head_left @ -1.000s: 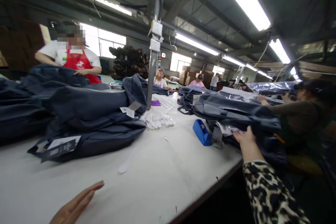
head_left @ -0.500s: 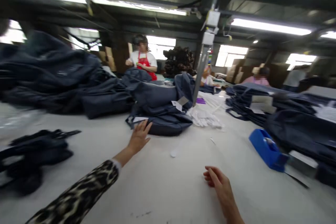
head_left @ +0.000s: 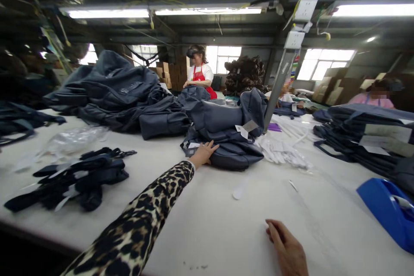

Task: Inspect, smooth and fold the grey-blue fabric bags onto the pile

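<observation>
My left hand [head_left: 204, 153] lies on the near end of a folded dark blue bag [head_left: 237, 155], fingers spread over the fabric beside a white label [head_left: 194, 145]. That bag is at the bottom of a small stack, beneath another dark blue bag [head_left: 216, 114] with white and grey paper tags [head_left: 242, 131]. Over the white table [head_left: 226, 233], my right hand [head_left: 287, 246] hangs low with loosely bent fingers and nothing in them. A small white tag-like piece [head_left: 237, 192] and a small pen-like object [head_left: 293, 186] lie between my hands and the stack.
Dark straps [head_left: 93, 177] and clear plastic bags [head_left: 74, 140] lie on the left. Behind them rises a heap of dark blue bags [head_left: 123, 82]. A metal post [head_left: 280, 82] stands past the stack. At right are a blue tape dispenser [head_left: 384, 211] and stacked bags [head_left: 346, 133]. Co-workers [head_left: 201, 73] sit beyond.
The view has swung left, so the scene sits farther right. My left hand has reached forward onto the bag, its fingers now farther over the fabric. My right hand stays low and empty.
</observation>
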`<state>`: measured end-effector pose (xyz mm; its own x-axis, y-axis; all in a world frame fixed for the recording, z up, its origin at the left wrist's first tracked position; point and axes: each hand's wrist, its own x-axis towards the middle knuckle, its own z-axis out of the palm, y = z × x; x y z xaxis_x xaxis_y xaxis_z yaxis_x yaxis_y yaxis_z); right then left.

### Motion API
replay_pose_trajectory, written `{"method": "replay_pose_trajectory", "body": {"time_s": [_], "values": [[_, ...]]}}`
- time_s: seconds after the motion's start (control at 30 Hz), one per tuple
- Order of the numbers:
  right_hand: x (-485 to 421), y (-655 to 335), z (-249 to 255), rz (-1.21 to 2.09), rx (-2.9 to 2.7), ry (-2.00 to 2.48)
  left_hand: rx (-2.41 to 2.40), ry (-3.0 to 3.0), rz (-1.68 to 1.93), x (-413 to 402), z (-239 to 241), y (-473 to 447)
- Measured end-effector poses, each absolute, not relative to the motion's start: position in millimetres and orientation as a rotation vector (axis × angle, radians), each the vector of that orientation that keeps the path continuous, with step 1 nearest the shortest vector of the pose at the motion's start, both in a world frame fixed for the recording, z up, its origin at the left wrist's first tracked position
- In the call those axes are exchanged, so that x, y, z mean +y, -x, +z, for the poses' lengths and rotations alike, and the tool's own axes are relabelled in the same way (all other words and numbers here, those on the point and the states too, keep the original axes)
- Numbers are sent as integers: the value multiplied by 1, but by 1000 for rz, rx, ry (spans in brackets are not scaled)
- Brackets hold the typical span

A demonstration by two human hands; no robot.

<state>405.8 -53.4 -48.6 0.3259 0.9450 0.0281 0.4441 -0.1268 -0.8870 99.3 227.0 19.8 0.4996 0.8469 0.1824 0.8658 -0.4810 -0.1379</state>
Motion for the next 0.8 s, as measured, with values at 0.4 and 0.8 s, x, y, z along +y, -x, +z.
{"method": "replay_pose_trajectory", "body": {"time_s": [0.4,0.8], "values": [[-45,-405,-55,519,-1347,1660,-1386,2601,-140,199,58,-133],[39,-439,-14,414,-1922,2112,-1794,2248,-531,217,177,-64]]}}
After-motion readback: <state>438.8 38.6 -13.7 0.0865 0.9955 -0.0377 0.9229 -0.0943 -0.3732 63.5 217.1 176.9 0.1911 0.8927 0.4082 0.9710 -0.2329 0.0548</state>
